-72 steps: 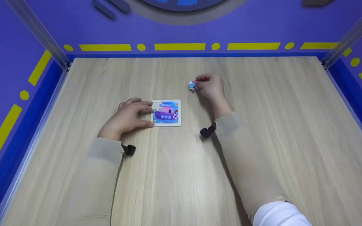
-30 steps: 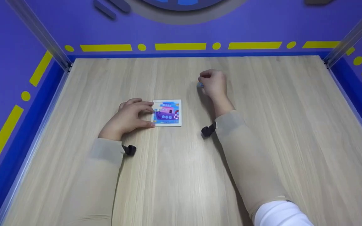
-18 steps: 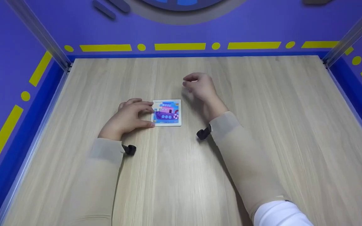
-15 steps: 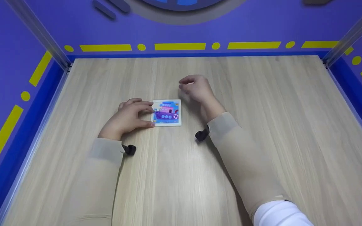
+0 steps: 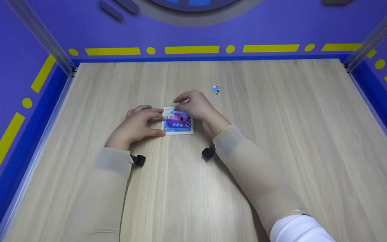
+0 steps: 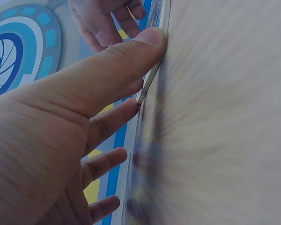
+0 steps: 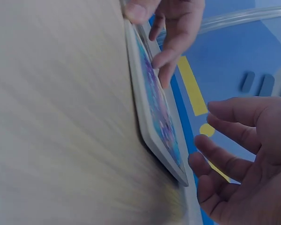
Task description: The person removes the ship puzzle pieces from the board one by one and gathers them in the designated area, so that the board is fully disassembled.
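Note:
A small square puzzle [image 5: 177, 129] with a pink and purple boat picture and a white border lies flat on the table. My left hand [image 5: 134, 126] rests against its left side: the thumb touches the near corner and the fingers reach along the edge. Over the far right part of the puzzle hovers my right hand [image 5: 197, 105], its fingers loosely bent. In the right wrist view, nothing shows between the fingers of that right hand [image 7: 253, 154], and they stand apart from the puzzle. One loose puzzle piece [image 5: 216, 89], blue with red and white, lies beyond the right hand.
The wood-grain table [image 5: 180, 188] is bounded by a purple back wall [image 5: 193, 35] with yellow marks and by similar side walls. A black wrist camera [image 5: 208, 153] sits beside the right cuff, and another camera [image 5: 139, 160] beside the left.
My right hand let go of the puzzle piece, leaving it on the table farther right, then moved left and nearer, over the puzzle. The left hand and the puzzle stayed in place.

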Motion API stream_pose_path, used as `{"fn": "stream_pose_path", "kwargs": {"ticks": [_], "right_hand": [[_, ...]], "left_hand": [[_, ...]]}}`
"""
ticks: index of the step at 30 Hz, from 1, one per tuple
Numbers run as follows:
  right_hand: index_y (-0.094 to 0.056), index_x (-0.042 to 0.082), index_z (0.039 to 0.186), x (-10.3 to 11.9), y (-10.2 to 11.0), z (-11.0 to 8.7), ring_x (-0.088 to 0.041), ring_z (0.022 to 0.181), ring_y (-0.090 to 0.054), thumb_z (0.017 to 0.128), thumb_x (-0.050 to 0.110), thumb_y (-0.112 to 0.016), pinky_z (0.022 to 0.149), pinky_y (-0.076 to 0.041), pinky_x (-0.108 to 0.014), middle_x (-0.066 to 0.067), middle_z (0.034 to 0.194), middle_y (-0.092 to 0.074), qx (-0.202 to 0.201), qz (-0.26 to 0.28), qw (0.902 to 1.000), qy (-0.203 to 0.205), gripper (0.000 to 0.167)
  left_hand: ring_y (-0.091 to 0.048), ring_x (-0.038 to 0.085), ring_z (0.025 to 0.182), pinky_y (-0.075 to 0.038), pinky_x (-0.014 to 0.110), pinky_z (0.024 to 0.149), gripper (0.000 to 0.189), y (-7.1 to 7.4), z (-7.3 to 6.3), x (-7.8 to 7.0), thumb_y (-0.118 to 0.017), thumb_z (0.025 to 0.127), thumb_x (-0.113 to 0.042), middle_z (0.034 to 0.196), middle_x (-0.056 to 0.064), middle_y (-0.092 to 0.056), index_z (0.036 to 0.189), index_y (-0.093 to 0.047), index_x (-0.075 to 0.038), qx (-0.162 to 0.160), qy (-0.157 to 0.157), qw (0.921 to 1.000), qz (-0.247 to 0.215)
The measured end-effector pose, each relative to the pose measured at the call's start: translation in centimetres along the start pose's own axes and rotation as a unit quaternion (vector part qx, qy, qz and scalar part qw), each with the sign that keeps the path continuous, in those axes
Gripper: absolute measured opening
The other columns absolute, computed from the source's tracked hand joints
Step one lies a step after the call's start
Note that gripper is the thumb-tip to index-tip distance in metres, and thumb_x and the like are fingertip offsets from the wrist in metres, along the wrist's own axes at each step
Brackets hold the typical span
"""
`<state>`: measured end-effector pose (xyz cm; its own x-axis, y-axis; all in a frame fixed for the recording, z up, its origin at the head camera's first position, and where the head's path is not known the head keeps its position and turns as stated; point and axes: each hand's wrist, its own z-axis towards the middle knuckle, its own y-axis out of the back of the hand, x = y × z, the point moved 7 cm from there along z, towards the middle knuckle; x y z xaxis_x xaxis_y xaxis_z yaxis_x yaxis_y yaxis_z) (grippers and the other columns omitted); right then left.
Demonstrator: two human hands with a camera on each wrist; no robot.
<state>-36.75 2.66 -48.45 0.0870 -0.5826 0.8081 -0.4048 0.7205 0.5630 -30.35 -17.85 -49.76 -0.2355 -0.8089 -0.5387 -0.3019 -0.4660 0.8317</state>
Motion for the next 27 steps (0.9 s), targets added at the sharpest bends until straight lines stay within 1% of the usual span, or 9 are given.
{"fn": "stream_pose_path", "kwargs": {"ticks": [4,7,12,18,22,27], "right_hand": [[-0.083,0.012,0.135,0.2,-0.9,0.0,-0.028,0.136,-0.07,0.104,0.008,-0.076,0.121,-0.056,-0.049,-0.008,0.142,-0.077,0.015,-0.024,0.9996,-0.001,0.032],[-0.082,0.013,0.136,0.2,-1.4,-0.1,-0.028,0.14,-0.068,0.103,0.005,-0.077,0.125,-0.053,-0.049,-0.007,0.143,-0.077,0.019,-0.042,0.9989,-0.006,0.035],[-0.08,0.013,0.141,0.2,-1.9,-0.3,-0.027,0.141,-0.067,0.104,0.008,-0.079,0.129,-0.05,-0.048,-0.008,0.146,-0.074,0.024,-0.072,0.9971,-0.007,0.037],[-0.08,0.011,0.141,0.1,-2.3,-0.1,-0.03,0.142,-0.066,0.104,0.008,-0.078,0.129,-0.05,-0.047,-0.01,0.145,-0.073,0.026,-0.115,0.9927,0.023,0.038],[-0.08,0.014,0.143,0.1,-2.6,-0.1,-0.033,0.147,-0.061,0.104,0.007,-0.075,0.131,-0.048,-0.05,-0.01,0.15,-0.069,0.034,-0.139,0.989,0.035,0.04],[-0.079,0.019,0.145,0.1,-2.8,-0.1,-0.035,0.152,-0.053,0.107,0.01,-0.071,0.133,-0.044,-0.053,-0.009,0.157,-0.063,0.046,-0.164,0.9849,0.032,0.04]], "left_hand": [[-0.032,0.038,0.171,-0.013,0.065,0.14,0.056,0.0,0.0,0.1,-0.094,0.093,-0.044,0.174,0.001,-0.057,0.14,-0.079,-0.018,0.0,-0.004,1.0,0.003],[-0.032,0.038,0.172,-0.013,0.065,0.14,0.056,0.0,-0.1,0.1,-0.094,0.093,-0.044,0.174,0.001,-0.057,0.14,-0.079,-0.017,0.001,-0.004,1.0,0.002],[-0.032,0.038,0.172,-0.013,0.064,0.14,0.056,0.0,-0.1,0.1,-0.094,0.093,-0.044,0.174,0.0,-0.058,0.14,-0.079,-0.018,-0.001,-0.007,1.0,-0.001],[-0.033,0.038,0.171,-0.014,0.065,0.139,0.054,-0.1,0.0,0.0,-0.094,0.092,-0.044,0.173,0.0,-0.058,0.138,-0.079,-0.02,-0.001,-0.007,1.0,-0.001],[-0.034,0.038,0.171,-0.014,0.066,0.139,0.053,-0.1,0.1,-0.1,-0.095,0.092,-0.044,0.173,-0.001,-0.058,0.137,-0.08,-0.021,-0.003,-0.005,1.0,0.002],[-0.034,0.038,0.171,-0.013,0.066,0.139,0.053,0.0,0.1,0.0,-0.095,0.092,-0.044,0.173,-0.001,-0.059,0.136,-0.08,-0.021,-0.005,-0.006,1.0,-0.002]]}}
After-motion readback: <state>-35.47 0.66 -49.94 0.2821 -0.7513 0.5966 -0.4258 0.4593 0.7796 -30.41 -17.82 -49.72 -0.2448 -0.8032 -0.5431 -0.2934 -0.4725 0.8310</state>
